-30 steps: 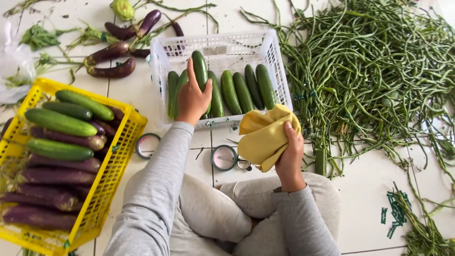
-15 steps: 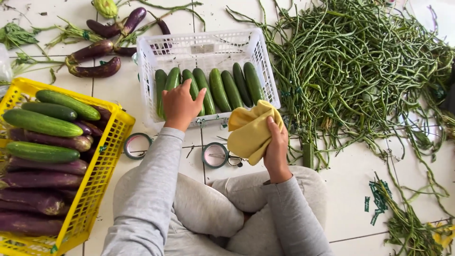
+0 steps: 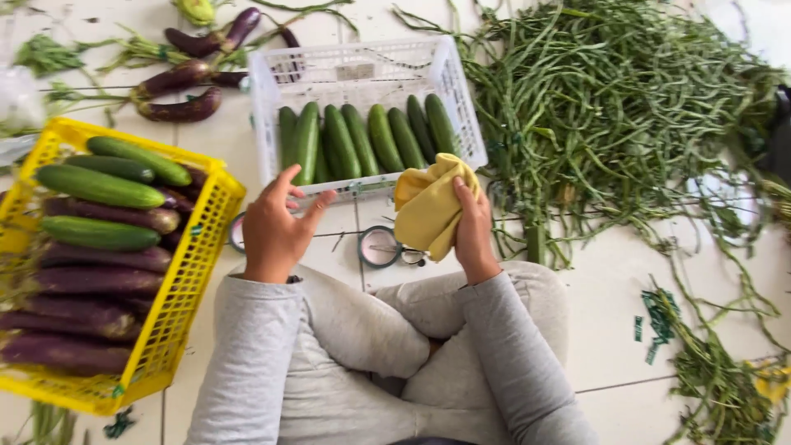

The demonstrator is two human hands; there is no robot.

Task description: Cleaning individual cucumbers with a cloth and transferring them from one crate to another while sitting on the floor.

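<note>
White tile floor (image 3: pixel 610 288), veg everywhere. Right hand (image 3: pixel 474 235) clutching yellow cloth (image 3: pixel 428 206), left hand (image 3: pixel 276 227) open, empty, near white crate (image 3: pixel 362 74). Seven-ish cucumbers (image 3: pixel 362 140) lined up inside; more cucumbers in yellow basket (image 3: pixel 198 247) left, so roughly halfway.

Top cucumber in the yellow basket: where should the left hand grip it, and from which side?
Grip the top cucumber around its middle, from above. It lies flat and uncovered on the pile; the yellow basket wall blocks a side approach by the left hand.
</note>
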